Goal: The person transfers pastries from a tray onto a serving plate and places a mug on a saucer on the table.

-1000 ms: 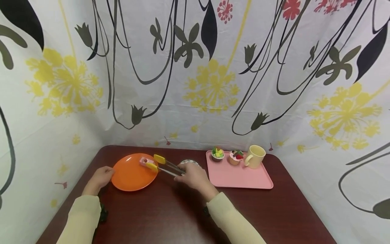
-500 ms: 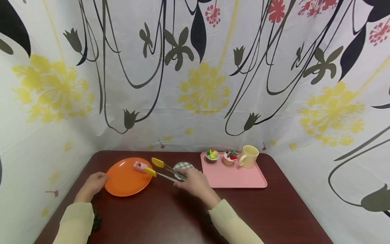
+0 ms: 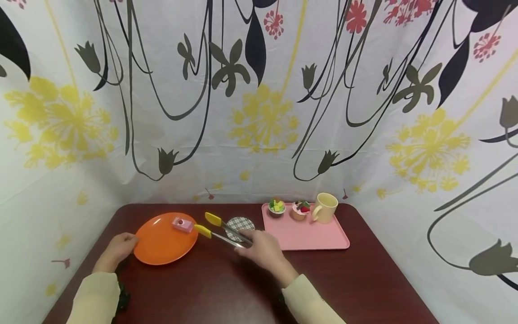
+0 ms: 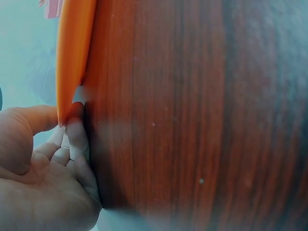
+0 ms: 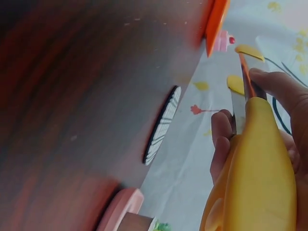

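My left hand (image 3: pixel 118 249) pinches the left rim of an orange plate (image 3: pixel 158 245); in the left wrist view the thumb is on top and the fingers are under the rim. A small pink cake piece with a red berry (image 3: pixel 183 224) sits at the plate's right side. My right hand (image 3: pixel 265 252) holds yellow-tipped tongs (image 5: pixel 262 159) by their yellow handles. The tong tips are spread apart with nothing between them, just right of the cake piece. Below the tongs lies a round checked coaster (image 3: pixel 240 229), partly covered by them.
To the right, a pink tray (image 3: pixel 307 236) bears two toy cupcakes, one with green and yellow topping (image 3: pixel 277 207) and one with a strawberry (image 3: pixel 301 210), plus a cream mug (image 3: pixel 325 208). A patterned cloth (image 3: pixel 259 171) hangs behind the dark wooden table (image 3: pixel 210 288).
The tongs have come away from the cake piece towards the right, their tips now apart, leaving it on the plate. The left hand stays at the plate's rim. The head view has shifted slightly.
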`<state>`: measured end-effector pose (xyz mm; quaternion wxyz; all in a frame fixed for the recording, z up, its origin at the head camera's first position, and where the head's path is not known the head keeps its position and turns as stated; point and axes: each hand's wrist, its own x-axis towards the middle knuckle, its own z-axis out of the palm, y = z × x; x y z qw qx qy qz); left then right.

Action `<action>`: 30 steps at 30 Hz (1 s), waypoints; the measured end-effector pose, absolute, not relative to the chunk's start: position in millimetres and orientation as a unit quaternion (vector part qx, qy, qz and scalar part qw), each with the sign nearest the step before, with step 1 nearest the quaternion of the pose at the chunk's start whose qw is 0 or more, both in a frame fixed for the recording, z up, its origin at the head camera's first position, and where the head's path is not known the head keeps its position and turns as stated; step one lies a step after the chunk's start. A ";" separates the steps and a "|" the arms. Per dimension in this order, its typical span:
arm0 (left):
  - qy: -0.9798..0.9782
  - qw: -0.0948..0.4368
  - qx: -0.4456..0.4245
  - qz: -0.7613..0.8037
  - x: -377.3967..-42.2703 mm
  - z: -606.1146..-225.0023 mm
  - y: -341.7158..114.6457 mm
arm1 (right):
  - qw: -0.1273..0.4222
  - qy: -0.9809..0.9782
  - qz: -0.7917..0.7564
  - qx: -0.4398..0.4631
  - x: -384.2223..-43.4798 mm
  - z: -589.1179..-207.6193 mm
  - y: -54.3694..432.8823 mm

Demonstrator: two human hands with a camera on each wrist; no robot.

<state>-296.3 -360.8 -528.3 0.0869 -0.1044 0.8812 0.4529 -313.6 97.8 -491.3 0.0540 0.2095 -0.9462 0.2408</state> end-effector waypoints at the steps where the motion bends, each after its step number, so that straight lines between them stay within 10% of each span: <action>1: 0.882 0.085 -0.103 0.453 -296.1 -528.3 -360.9 | 0.056 -0.946 0.242 0.207 -312.8 -492.7 99.6; 30: 0.891 0.073 -0.112 0.435 -296.0 -528.8 -356.0 | 0.143 -0.947 0.219 0.185 -297.4 -495.9 143.5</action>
